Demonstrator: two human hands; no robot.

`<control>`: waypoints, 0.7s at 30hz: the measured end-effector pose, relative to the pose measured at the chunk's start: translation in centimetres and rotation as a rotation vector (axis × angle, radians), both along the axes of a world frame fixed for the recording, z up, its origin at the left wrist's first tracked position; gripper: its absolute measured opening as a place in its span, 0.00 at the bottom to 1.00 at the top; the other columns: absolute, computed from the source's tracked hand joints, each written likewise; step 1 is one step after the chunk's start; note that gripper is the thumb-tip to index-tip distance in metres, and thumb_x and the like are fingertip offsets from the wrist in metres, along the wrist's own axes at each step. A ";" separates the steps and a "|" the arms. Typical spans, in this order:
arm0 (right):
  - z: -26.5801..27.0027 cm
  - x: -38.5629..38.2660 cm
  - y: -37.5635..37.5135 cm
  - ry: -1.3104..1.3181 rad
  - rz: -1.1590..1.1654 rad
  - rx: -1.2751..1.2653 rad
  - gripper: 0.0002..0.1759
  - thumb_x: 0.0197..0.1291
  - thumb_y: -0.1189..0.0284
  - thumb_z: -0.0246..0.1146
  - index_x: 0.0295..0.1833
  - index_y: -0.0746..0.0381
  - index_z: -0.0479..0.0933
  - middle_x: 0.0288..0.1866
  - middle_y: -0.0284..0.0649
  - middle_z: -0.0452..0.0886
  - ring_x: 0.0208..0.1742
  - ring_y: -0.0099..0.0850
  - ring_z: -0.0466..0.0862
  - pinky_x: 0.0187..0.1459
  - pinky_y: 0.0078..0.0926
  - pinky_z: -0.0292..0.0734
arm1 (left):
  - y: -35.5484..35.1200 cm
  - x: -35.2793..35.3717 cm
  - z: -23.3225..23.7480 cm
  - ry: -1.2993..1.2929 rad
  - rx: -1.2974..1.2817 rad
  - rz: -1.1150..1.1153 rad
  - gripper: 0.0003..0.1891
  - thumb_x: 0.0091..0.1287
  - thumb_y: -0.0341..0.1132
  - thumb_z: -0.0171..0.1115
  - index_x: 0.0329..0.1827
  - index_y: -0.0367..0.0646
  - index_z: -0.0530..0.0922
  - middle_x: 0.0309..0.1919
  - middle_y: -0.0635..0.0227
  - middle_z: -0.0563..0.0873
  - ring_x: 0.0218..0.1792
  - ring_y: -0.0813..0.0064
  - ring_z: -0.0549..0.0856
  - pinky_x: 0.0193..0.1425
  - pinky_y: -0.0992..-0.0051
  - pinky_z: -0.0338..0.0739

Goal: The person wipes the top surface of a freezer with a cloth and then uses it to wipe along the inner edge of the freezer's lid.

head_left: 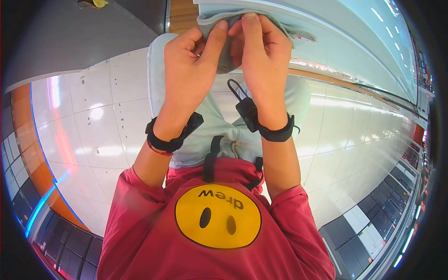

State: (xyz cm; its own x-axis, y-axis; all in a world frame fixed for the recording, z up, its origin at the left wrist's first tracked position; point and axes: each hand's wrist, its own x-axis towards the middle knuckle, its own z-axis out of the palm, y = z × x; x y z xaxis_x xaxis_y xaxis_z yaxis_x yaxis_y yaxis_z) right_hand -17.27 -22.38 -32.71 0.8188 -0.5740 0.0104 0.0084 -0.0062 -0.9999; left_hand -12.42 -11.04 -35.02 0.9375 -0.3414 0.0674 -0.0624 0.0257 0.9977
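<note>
A grey cloth [226, 59] is held up near the top of the head view, beside the edge of a white surface. My left hand [191, 65] is on its left part, thumb on top and fingers curled around the edge. Close beside it, my right hand [265, 56] pinches the cloth's upper edge between thumb and fingers. Part of the cloth spreads past my right hand, with a small red mark near its tip. Some fingertips are hidden behind the cloth.
A white surface [345, 51] slopes away at the upper right. At the upper left is a dark grey surface [56, 42] with a yellow scrap [99, 3] on it. Black straps with small devices are on both wrists. Pale floor tiles [102, 135] lie below.
</note>
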 end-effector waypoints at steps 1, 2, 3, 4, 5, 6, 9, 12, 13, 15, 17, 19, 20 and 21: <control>-0.1 0.0 0.0 0.013 -0.005 0.008 0.23 0.80 0.60 0.58 0.34 0.66 0.80 0.20 0.31 0.76 0.23 0.16 0.72 0.26 0.20 0.65 | 0.1 0.0 -0.2 0.003 0.018 0.001 0.14 0.77 0.38 0.68 0.39 0.33 0.86 0.19 0.81 0.77 0.25 0.93 0.65 0.25 0.79 0.57; -0.2 -0.1 0.0 0.024 -0.010 0.017 0.23 0.80 0.60 0.58 0.34 0.66 0.80 0.20 0.31 0.76 0.23 0.16 0.72 0.26 0.20 0.65 | 0.1 -0.1 -0.5 0.006 0.036 0.001 0.15 0.77 0.38 0.68 0.39 0.33 0.86 0.19 0.81 0.77 0.25 0.92 0.65 0.25 0.79 0.57; -0.3 -0.1 0.0 0.029 -0.011 0.027 0.23 0.80 0.60 0.58 0.34 0.66 0.81 0.20 0.31 0.76 0.23 0.16 0.72 0.26 0.20 0.65 | 0.1 -0.1 -0.3 0.008 0.055 0.002 0.15 0.77 0.38 0.68 0.38 0.33 0.85 0.19 0.81 0.77 0.25 0.92 0.65 0.25 0.79 0.57; -0.3 -0.2 -0.1 0.033 -0.011 0.037 0.23 0.80 0.60 0.57 0.34 0.66 0.81 0.20 0.31 0.76 0.23 0.16 0.72 0.26 0.20 0.65 | -0.1 -0.3 0.0 0.009 0.029 0.025 0.15 0.77 0.38 0.68 0.37 0.33 0.85 0.19 0.81 0.77 0.25 0.92 0.65 0.25 0.79 0.57; -0.3 -0.2 -0.1 0.037 -0.011 0.047 0.23 0.80 0.61 0.57 0.34 0.66 0.81 0.20 0.31 0.76 0.23 0.16 0.72 0.26 0.20 0.65 | -0.5 -0.7 0.6 0.011 0.003 0.048 0.16 0.77 0.39 0.68 0.36 0.33 0.84 0.18 0.81 0.76 0.25 0.92 0.65 0.25 0.79 0.56; -0.1 -0.2 -0.1 0.019 -0.005 0.028 0.23 0.80 0.61 0.57 0.34 0.66 0.81 0.20 0.31 0.76 0.23 0.16 0.72 0.26 0.20 0.65 | -0.7 -0.9 1.0 0.014 -0.021 0.069 0.16 0.77 0.39 0.68 0.36 0.33 0.84 0.18 0.81 0.76 0.25 0.92 0.65 0.25 0.79 0.56; 0.7 0.0 0.0 -0.020 0.007 -0.010 0.23 0.80 0.61 0.57 0.35 0.67 0.81 0.20 0.31 0.76 0.23 0.17 0.72 0.26 0.20 0.66 | 0.1 -0.3 0.6 -0.033 -0.017 0.023 0.17 0.77 0.39 0.68 0.34 0.33 0.83 0.18 0.81 0.75 0.24 0.91 0.64 0.25 0.79 0.55; 0.9 0.1 0.2 -0.024 0.001 -0.007 0.23 0.80 0.61 0.57 0.35 0.67 0.81 0.20 0.31 0.76 0.23 0.17 0.72 0.26 0.20 0.66 | 0.1 -0.2 0.9 -0.013 -0.003 0.027 0.17 0.77 0.40 0.69 0.33 0.33 0.82 0.18 0.81 0.75 0.24 0.91 0.64 0.25 0.79 0.55; 0.8 0.0 0.2 -0.017 0.004 -0.005 0.23 0.80 0.61 0.57 0.35 0.67 0.81 0.20 0.31 0.76 0.23 0.17 0.72 0.26 0.20 0.66 | 0.1 0.0 0.7 -0.003 0.003 0.021 0.17 0.77 0.40 0.69 0.33 0.33 0.83 0.18 0.81 0.75 0.24 0.91 0.64 0.25 0.79 0.55; 0.3 -0.1 0.2 -0.002 -0.001 0.012 0.22 0.80 0.62 0.57 0.35 0.67 0.81 0.20 0.31 0.76 0.22 0.17 0.72 0.26 0.21 0.66 | 0.2 -0.1 0.1 0.017 0.017 0.010 0.17 0.77 0.40 0.69 0.33 0.34 0.83 0.18 0.82 0.75 0.24 0.91 0.64 0.25 0.79 0.55; -0.2 0.0 0.2 0.004 -0.015 0.039 0.21 0.79 0.63 0.57 0.35 0.67 0.81 0.20 0.32 0.76 0.22 0.17 0.72 0.26 0.21 0.66 | 0.3 -0.2 -0.3 0.020 0.031 0.005 0.17 0.77 0.40 0.69 0.34 0.34 0.83 0.18 0.82 0.75 0.24 0.92 0.64 0.25 0.79 0.55; 0.1 0.0 0.3 0.039 -0.024 0.017 0.21 0.79 0.64 0.57 0.34 0.67 0.81 0.20 0.33 0.77 0.22 0.18 0.72 0.27 0.22 0.67 | 0.2 -0.3 -0.1 0.006 0.027 0.019 0.17 0.77 0.40 0.69 0.34 0.34 0.83 0.18 0.81 0.75 0.25 0.91 0.64 0.25 0.79 0.56; 0.3 0.0 0.2 0.056 -0.028 0.007 0.21 0.79 0.64 0.57 0.34 0.67 0.81 0.19 0.33 0.77 0.22 0.18 0.72 0.27 0.22 0.67 | 0.1 -0.5 0.3 -0.005 0.017 0.034 0.17 0.77 0.40 0.69 0.35 0.33 0.84 0.18 0.81 0.75 0.25 0.91 0.64 0.25 0.79 0.56; 0.5 0.1 0.2 0.043 -0.018 -0.005 0.21 0.79 0.64 0.57 0.34 0.67 0.81 0.19 0.34 0.77 0.22 0.18 0.73 0.27 0.22 0.67 | -0.1 -0.6 0.6 -0.015 0.006 0.048 0.17 0.77 0.40 0.69 0.35 0.33 0.84 0.19 0.81 0.75 0.25 0.91 0.65 0.25 0.79 0.56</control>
